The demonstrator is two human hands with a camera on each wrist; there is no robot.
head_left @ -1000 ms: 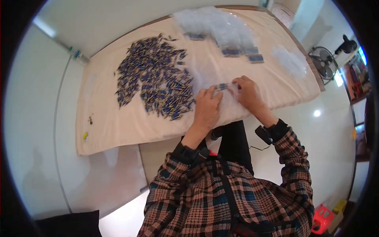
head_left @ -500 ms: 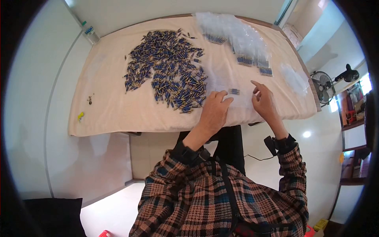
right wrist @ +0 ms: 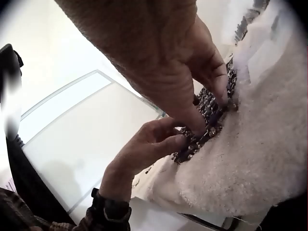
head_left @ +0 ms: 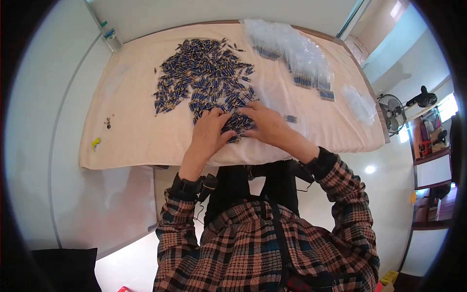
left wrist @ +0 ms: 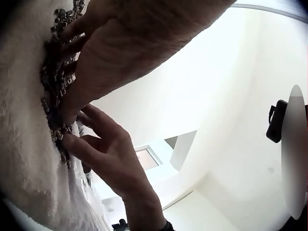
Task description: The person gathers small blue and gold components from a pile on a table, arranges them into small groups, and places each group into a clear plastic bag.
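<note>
A wide pile of small dark-blue pieces with brass-coloured ends [head_left: 204, 68] lies on the cloth-covered table. At its near edge my left hand [head_left: 208, 132] reaches in, fingers spread and touching the pieces. Opposite it, my right hand [head_left: 270, 126] comes in from the right, thumb and fingers apart on the pile's near right corner. The left wrist view shows the right hand [left wrist: 115, 154] with its fingertips at the pieces. In the right wrist view, the left thumb [right wrist: 171, 144] lies at the pile's edge. A short row of the same pieces [head_left: 290, 118] lies to the right.
Clear plastic bags [head_left: 304, 51] with rows of pieces in their near ends overlap at the back right. More flat clear bags [head_left: 362, 104] lie near the right edge. A bottle [head_left: 112, 36] stands at the back left; a yellow item [head_left: 96, 143] lies front left.
Both hands have moved left from around the short row to the pile's near edge. The row, held between the fingers earlier, now lies on the table by itself.
</note>
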